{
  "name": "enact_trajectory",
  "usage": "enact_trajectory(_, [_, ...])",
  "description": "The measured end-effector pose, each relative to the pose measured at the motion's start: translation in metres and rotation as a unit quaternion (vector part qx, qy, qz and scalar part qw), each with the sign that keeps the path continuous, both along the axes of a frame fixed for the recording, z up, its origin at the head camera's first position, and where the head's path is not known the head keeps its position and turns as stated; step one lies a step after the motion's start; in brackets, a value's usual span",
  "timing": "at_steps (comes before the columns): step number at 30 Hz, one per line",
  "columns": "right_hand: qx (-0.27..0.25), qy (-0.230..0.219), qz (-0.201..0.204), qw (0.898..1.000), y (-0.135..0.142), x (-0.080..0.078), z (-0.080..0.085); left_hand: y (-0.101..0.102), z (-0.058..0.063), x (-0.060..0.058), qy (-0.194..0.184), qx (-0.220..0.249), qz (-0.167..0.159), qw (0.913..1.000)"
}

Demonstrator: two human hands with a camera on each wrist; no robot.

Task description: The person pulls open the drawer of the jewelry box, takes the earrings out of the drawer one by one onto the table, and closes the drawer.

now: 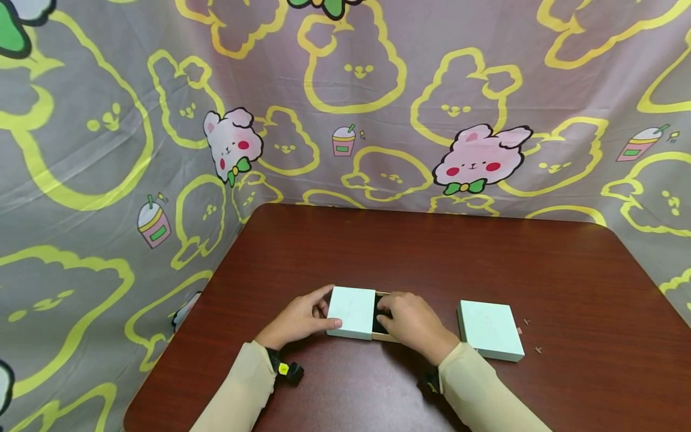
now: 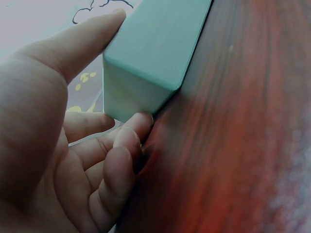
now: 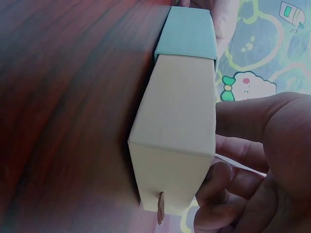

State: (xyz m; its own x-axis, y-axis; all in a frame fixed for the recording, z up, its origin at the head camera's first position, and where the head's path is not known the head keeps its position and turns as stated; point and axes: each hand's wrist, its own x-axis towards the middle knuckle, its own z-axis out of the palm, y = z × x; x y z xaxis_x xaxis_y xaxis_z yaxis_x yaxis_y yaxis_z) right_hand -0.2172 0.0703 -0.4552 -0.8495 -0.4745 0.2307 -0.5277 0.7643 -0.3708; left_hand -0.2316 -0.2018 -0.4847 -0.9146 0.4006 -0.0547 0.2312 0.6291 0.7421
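A pale mint box sleeve [image 1: 351,313] lies on the table with its cream drawer [image 3: 177,104] pulled partly out to the right. My left hand [image 1: 299,319] grips the sleeve's left end, its thumb on the near left corner and the forefinger at the far corner. Over the drawer's dark inside is my right hand [image 1: 414,321], fingers bent down into the opening. Whether those fingertips pinch anything is hidden. In the right wrist view a small brown pull tab [image 3: 161,208] sticks out of the drawer's end.
A second mint box [image 1: 492,329] stands to the right, beside my right forearm, with a pinkish tab [image 1: 519,330] at its right side. Two small brownish twig-like bits [image 1: 537,349] lie just beyond it. Printed cloth [image 1: 378,132] hangs behind the dark red wooden table [image 1: 421,252].
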Motion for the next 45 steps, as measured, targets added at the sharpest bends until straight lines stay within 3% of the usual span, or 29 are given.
enact_trajectory(13, [0.015,-0.013,0.005,1.0,-0.0018,0.0009,-0.0007,0.0003,0.0001,0.0001,0.0,0.006,-0.003,1.0])
enact_trajectory(45, [0.024,0.01,0.022,0.999,-0.0004,0.004,-0.0008,-0.0006,0.0,0.001,0.009,-0.004,-0.006,0.9999])
